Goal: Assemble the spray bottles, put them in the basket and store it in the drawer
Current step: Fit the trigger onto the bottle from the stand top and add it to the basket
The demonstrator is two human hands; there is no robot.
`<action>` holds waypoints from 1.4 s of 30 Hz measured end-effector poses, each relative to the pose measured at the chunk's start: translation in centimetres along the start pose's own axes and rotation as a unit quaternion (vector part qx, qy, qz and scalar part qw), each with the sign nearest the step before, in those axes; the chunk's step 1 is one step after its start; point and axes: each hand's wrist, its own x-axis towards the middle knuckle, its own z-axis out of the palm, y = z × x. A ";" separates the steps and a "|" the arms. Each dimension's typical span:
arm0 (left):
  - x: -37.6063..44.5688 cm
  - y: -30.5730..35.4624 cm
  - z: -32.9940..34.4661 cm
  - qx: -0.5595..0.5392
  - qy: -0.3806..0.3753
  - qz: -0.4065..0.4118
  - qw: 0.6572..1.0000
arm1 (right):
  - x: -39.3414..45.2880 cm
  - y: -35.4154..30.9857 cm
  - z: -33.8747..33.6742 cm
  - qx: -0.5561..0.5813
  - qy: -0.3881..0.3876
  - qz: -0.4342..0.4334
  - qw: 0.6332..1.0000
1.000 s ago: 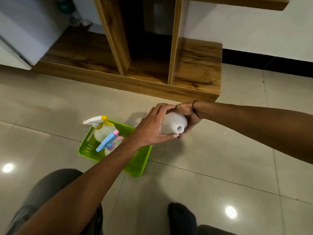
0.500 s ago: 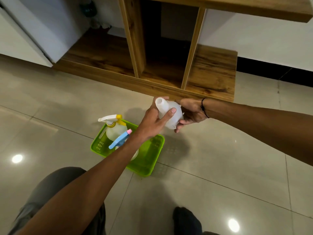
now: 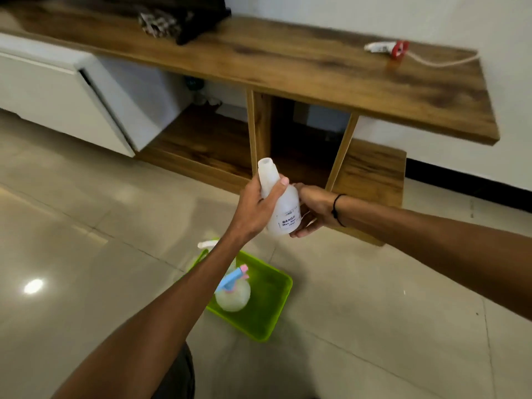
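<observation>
- So since half a second back, the open bottle (image 3: 280, 204) has been stood up nearly vertical, neck on top, and the view has been lifted so the table (image 3: 331, 70) top is now seen.
- Nearest to the person, the green basket (image 3: 272, 315) is sat on the floor, below and a bit left of the hands. Two finished sprayers are already in it: a pink-and-blue-headed one (image 3: 232, 292) in plain sight, and a white-triggered one (image 3: 207, 245) mostly hidden by the left forearm.
- Above that, the open bottle is gripped by both hands. The left hand (image 3: 256, 210) is wrapped round the shoulder and neck, the right hand (image 3: 312, 210) is cupped round the lower body and base. No cap is on it yet.
- Its long axis is pointed up, tipped slightly left, mouth free.
- Farthest off, the red spray head (image 3: 387, 48) with its dip tube is left lying on the table's far right end, up and to the right of the hands, well apart from them.
- The right hand looks nearer to it, so that reach would probably be done by the right while the bottle is held by the left.
</observation>
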 end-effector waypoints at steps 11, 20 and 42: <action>6.7 13.0 -3.7 0.081 -0.024 0.042 0.996 | -5.5 -12.2 -3.4 -0.069 0.140 -0.138 0.978; 14.9 19.1 -2.0 0.077 -0.031 0.107 0.991 | -8.0 -18.8 -9.4 -0.161 0.276 -0.241 0.916; 25.8 15.6 6.7 0.173 -0.048 0.152 0.972 | -5.7 -18.6 -20.8 -0.365 0.509 -0.197 0.754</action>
